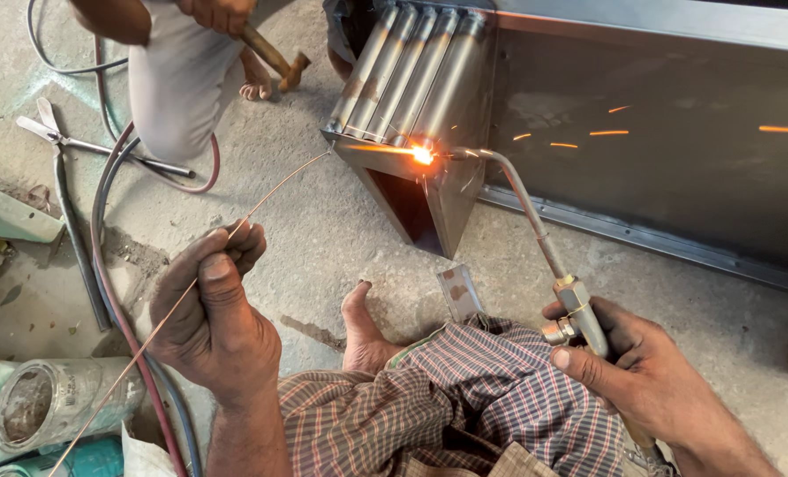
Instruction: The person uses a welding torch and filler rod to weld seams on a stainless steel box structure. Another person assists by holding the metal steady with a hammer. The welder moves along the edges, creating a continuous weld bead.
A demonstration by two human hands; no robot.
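My left hand (214, 309) pinches a thin filler rod (279, 187) whose tip reaches toward the corner of a metal box (438, 199). My right hand (628, 367) grips a gas torch (535, 230); its bent nozzle ends in a bright flame (422, 155) at the box's top edge. Sparks fly to the right over a dark sheet-metal panel (659, 168). Several steel tubes (407, 75) lie side by side in the box. My bare foot (363, 331) and checked cloth (464, 397) are below.
Another person crouches at the top left, holding a hammer (275, 57). Hoses (111, 265) run down the concrete floor on the left beside long tongs (76, 141). A grey pipe end (36, 406) lies bottom left. A small metal offcut (458, 291) rests near my knee.
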